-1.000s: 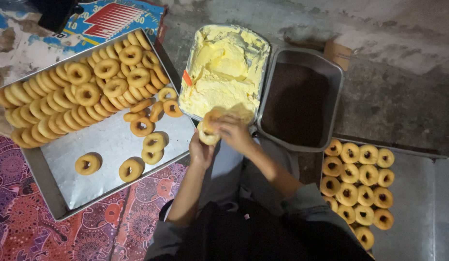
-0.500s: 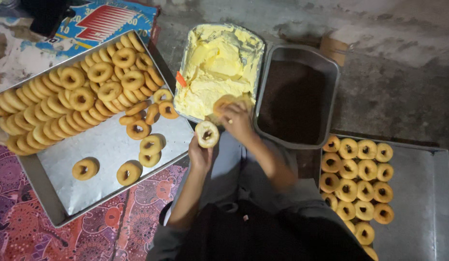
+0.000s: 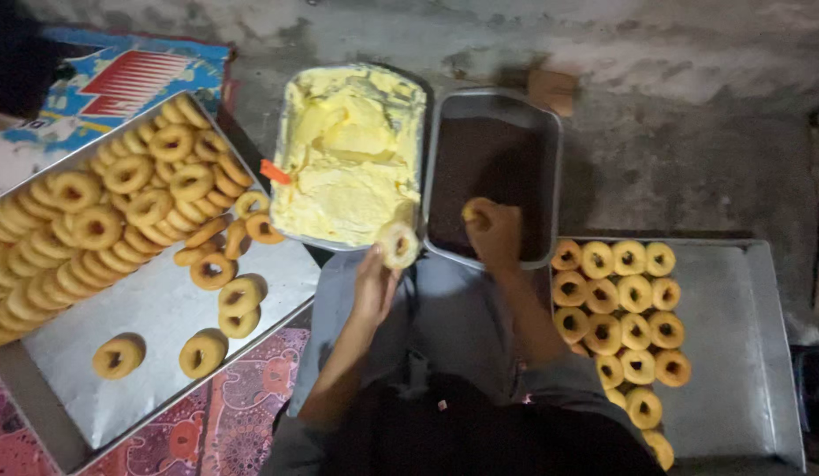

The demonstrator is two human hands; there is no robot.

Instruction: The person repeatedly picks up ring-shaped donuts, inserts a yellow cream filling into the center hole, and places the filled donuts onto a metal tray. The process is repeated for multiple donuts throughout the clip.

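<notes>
My left hand [image 3: 375,284] holds a cream-coated donut half [image 3: 398,243] at the near edge of the pan of yellow cream [image 3: 350,152]. My right hand [image 3: 495,233] grips another donut piece [image 3: 474,212] and presses it down over the pan of dark brown topping [image 3: 491,159]. A small orange spatula [image 3: 275,171] rests on the cream pan's left rim.
A big metal tray [image 3: 154,308] on the left carries many plain ring donuts [image 3: 127,207], some loose near its front. Another tray [image 3: 736,353] on the right holds rows of finished donuts [image 3: 621,308]. A patterned mat [image 3: 242,414] lies below; concrete floor behind.
My hands were together over the cream pan with one donut; now they have parted, the right hand moving right into the brown topping pan while the left stays with its half.
</notes>
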